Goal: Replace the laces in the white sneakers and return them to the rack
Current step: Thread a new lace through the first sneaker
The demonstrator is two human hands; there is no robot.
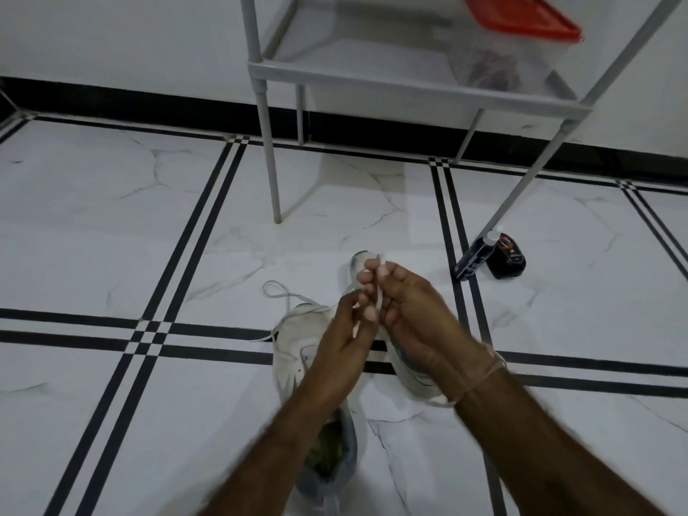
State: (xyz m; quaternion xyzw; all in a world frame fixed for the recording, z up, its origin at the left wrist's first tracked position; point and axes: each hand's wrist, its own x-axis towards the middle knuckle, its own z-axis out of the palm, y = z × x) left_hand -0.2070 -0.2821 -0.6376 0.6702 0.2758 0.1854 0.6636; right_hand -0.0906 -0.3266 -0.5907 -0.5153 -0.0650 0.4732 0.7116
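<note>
Both yr hands, left hand (344, 340) & right hand (405, 310), pinch the white lace (378, 299) mid-frame w/ fingers closed, above the sneakers (298, 351), prob to feed eyelets.

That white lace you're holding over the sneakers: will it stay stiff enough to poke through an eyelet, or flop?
Probably floppy: the white lace sags between the left hand and right hand, and another lace on the floor lies in a loose loop. It looks thin and light, so it will likely trail and snag. Whether its tip is stiffened cannot be seen.
</note>
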